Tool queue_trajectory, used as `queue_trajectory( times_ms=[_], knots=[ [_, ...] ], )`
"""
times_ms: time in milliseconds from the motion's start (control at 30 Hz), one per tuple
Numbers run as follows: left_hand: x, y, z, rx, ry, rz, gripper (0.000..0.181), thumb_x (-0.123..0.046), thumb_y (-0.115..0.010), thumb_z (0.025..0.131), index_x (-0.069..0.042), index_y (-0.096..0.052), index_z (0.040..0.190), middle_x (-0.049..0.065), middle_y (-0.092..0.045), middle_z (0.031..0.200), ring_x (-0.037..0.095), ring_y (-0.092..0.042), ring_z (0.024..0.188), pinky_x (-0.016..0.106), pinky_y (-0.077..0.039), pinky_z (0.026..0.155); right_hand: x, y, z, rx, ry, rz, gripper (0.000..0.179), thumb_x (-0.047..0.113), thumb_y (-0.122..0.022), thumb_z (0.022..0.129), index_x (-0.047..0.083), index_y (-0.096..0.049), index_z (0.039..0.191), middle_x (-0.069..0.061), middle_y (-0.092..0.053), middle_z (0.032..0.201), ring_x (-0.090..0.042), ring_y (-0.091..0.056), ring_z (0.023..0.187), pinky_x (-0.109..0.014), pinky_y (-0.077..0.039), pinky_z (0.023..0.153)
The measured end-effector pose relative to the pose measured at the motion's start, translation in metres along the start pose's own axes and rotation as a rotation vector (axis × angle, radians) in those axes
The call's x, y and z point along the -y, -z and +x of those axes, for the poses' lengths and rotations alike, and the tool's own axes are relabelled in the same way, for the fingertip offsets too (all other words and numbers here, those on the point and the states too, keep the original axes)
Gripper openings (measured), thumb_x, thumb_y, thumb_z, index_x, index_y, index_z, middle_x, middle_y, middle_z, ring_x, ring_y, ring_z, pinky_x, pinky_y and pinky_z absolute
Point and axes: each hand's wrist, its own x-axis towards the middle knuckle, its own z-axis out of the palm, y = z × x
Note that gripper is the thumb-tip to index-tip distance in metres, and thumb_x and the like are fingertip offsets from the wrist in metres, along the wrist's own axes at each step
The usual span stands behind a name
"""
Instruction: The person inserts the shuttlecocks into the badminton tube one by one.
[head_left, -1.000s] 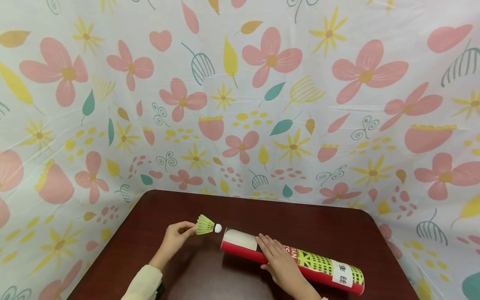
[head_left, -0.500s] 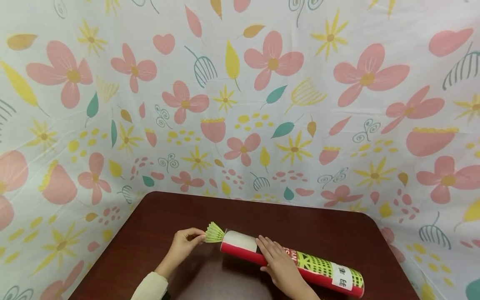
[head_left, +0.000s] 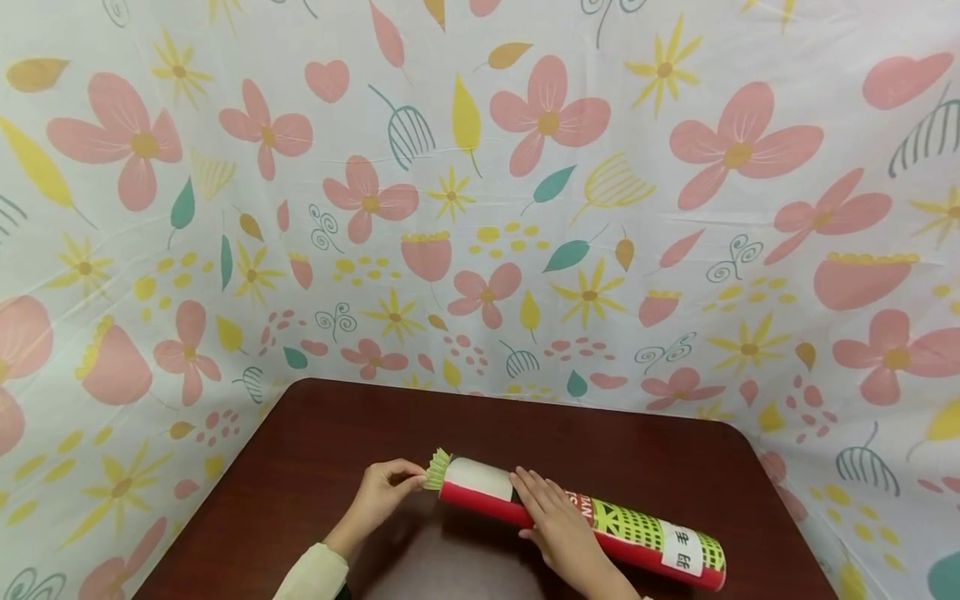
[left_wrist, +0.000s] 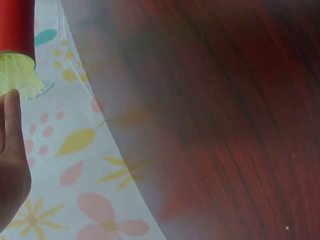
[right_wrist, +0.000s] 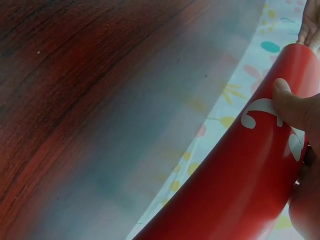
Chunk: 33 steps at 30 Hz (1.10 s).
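Observation:
A yellow shuttlecock (head_left: 437,470) sits at the left mouth of a red, white and yellow shuttlecock tube (head_left: 480,502). Only the flared skirt end shows; its cork is hidden inside. My left hand (head_left: 384,493) pinches the skirt's rim between thumb and fingers. In the left wrist view, fingertips touch the skirt (left_wrist: 20,75) just below the red tube end (left_wrist: 17,27). The tube lies slanting on the table, and my right hand (head_left: 561,533) grips its middle, fingers across the top. The right wrist view shows that thumb (right_wrist: 291,106) on the tube's red side.
The dark reddish-brown table (head_left: 345,425) has rounded far corners. A white cloth with a floral print (head_left: 480,217) hangs behind it and along both sides. A white label with dark characters (head_left: 682,548) is stuck near the tube's right end.
My left hand has moved right, carrying the shuttlecock from just outside the tube's mouth until most of it is inside. My right hand and the tube have stayed nearly still.

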Motion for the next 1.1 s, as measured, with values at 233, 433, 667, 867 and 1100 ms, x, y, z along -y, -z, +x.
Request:
queue_trajectory(
  times_ms=[233,433,667,867,1100],
  knots=[
    [0.001,-0.005,-0.002,0.003,0.006,0.005,0.003,0.005,-0.071,0.082,0.006,-0.071,0.085,0.019,-0.069,0.078,0.035,-0.067,0.067,0.028,-0.055,0.061,0.000,0.000,-0.003,0.022,-0.009,0.013,0.082,0.023,-0.082,0.076,0.005,-0.042,0.145,-0.011,-0.048,0.143,-0.025,-0.046,0.131,-0.044,-0.042,0.101],
    [0.001,-0.008,-0.004,0.004,0.022,0.004,0.004,0.004,-0.071,0.082,0.006,-0.071,0.086,0.019,-0.070,0.079,0.031,-0.068,0.068,0.030,-0.055,0.061,0.001,0.000,-0.005,0.032,-0.014,0.020,0.084,0.023,-0.082,0.075,0.006,-0.041,0.146,-0.010,-0.047,0.144,-0.025,-0.046,0.131,-0.045,-0.042,0.101],
    [-0.003,-0.013,-0.002,0.011,-0.001,-0.017,0.004,0.006,-0.071,0.081,0.006,-0.071,0.086,0.020,-0.069,0.080,0.032,-0.068,0.068,0.029,-0.055,0.060,-0.001,0.001,-0.003,-0.002,0.012,0.002,0.084,0.023,-0.083,0.074,0.005,-0.042,0.145,-0.012,-0.048,0.143,-0.026,-0.047,0.130,-0.045,-0.042,0.100],
    [-0.007,-0.020,-0.001,0.026,0.016,-0.030,0.005,0.008,-0.070,0.082,0.004,-0.072,0.084,0.021,-0.069,0.080,0.028,-0.067,0.067,0.026,-0.053,0.060,-0.001,0.002,-0.002,0.008,0.006,0.007,0.083,0.023,-0.083,0.075,0.005,-0.042,0.145,-0.013,-0.048,0.143,-0.026,-0.046,0.130,-0.045,-0.042,0.101],
    [-0.010,-0.023,-0.001,0.049,0.075,-0.038,0.004,0.004,-0.072,0.081,0.005,-0.072,0.085,0.019,-0.070,0.083,0.016,-0.063,0.069,0.023,-0.051,0.061,0.001,0.005,-0.002,0.031,-0.015,0.019,0.081,0.023,-0.082,0.076,0.005,-0.042,0.145,-0.011,-0.048,0.144,-0.026,-0.047,0.130,-0.045,-0.042,0.101]
  ],
)
